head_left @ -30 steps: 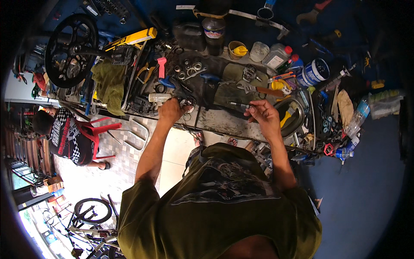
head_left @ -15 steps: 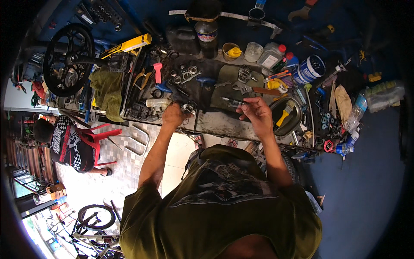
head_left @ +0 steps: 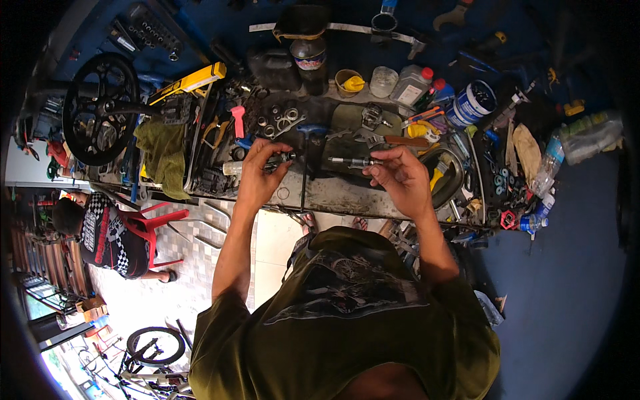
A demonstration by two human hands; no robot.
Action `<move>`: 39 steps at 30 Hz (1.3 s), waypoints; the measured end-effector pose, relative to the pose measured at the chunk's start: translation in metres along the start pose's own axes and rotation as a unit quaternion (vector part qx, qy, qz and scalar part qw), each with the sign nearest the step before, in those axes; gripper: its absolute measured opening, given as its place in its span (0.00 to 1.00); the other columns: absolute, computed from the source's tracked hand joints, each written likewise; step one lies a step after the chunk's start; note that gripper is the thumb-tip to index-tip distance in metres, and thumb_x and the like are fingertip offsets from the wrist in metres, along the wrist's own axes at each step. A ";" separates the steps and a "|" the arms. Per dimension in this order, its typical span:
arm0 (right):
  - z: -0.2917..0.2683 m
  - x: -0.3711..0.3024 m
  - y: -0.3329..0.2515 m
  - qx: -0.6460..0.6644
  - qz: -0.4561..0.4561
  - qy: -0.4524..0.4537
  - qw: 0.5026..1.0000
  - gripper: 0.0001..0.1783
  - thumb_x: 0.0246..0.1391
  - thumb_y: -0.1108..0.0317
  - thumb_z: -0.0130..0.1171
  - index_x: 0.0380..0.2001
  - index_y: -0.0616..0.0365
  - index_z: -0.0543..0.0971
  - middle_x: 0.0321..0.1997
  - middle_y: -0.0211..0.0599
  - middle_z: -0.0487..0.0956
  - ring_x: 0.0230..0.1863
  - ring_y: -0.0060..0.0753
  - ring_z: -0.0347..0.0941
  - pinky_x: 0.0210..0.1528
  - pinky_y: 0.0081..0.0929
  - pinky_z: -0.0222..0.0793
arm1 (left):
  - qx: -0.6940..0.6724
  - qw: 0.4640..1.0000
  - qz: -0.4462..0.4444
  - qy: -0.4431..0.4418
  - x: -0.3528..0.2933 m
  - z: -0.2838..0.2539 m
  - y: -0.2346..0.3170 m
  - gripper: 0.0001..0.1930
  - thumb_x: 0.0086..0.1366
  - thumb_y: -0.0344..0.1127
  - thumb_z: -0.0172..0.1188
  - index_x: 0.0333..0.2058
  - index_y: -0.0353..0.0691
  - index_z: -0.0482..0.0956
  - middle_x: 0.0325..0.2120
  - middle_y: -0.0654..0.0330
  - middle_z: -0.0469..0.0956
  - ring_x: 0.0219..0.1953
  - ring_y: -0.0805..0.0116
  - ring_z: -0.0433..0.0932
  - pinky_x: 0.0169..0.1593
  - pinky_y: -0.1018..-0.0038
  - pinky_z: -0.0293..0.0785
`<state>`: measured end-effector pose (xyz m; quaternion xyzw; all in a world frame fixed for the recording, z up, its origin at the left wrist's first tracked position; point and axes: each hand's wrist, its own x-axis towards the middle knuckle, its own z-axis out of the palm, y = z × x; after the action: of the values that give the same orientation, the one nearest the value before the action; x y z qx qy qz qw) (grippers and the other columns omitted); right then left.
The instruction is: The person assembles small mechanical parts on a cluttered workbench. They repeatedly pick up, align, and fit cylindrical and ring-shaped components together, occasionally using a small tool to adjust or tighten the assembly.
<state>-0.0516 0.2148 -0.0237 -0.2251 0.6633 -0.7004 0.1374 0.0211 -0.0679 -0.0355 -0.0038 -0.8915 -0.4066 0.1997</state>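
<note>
Over the workbench [head_left: 353,197] my left hand [head_left: 257,177] pinches a small dark metal part [head_left: 288,157] between thumb and fingertips; its exact kind is too small to make out. Facing it, my right hand [head_left: 405,179] is closed on a slim metal spindle [head_left: 347,161], which lies nearly level and points toward my left hand. A gap separates the two pieces. Behind my hands lie a blue-handled tool [head_left: 312,129], an adjustable wrench [head_left: 368,138] and a bicycle pedal-like metal part [head_left: 375,117]. A clear jar [head_left: 232,168] sits beside my left fingers.
Metal rings [head_left: 291,113], a pink-handled tool [head_left: 238,120] and an olive cloth [head_left: 163,157] lie left. A metal-rimmed tray [head_left: 460,175], a blue-white tub [head_left: 475,103] and bottles [head_left: 412,87] stand right. A black wheel [head_left: 100,109] rises far left; a person [head_left: 110,230] sits on a red chair [head_left: 150,230].
My left hand has risen from the bench's front part, bringing up the small metal part toward the spindle. My right hand has moved slightly and still holds the spindle.
</note>
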 end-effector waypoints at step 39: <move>-0.047 0.015 -0.001 0.070 0.071 0.061 0.993 0.11 0.58 0.68 0.58 0.44 0.58 0.77 0.31 0.32 0.77 0.30 0.20 0.73 0.29 0.18 0.68 | -0.443 0.874 -0.198 -0.024 0.015 0.035 0.033 0.17 0.57 0.26 0.65 0.45 0.37 0.73 0.37 0.62 0.77 0.39 0.75 0.75 0.43 0.76 0.72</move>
<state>-0.0881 0.2481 -0.0211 -0.1244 0.6340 -0.7461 0.1612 0.0005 -0.0224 -0.0270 0.0749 -0.6049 -0.7896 0.0712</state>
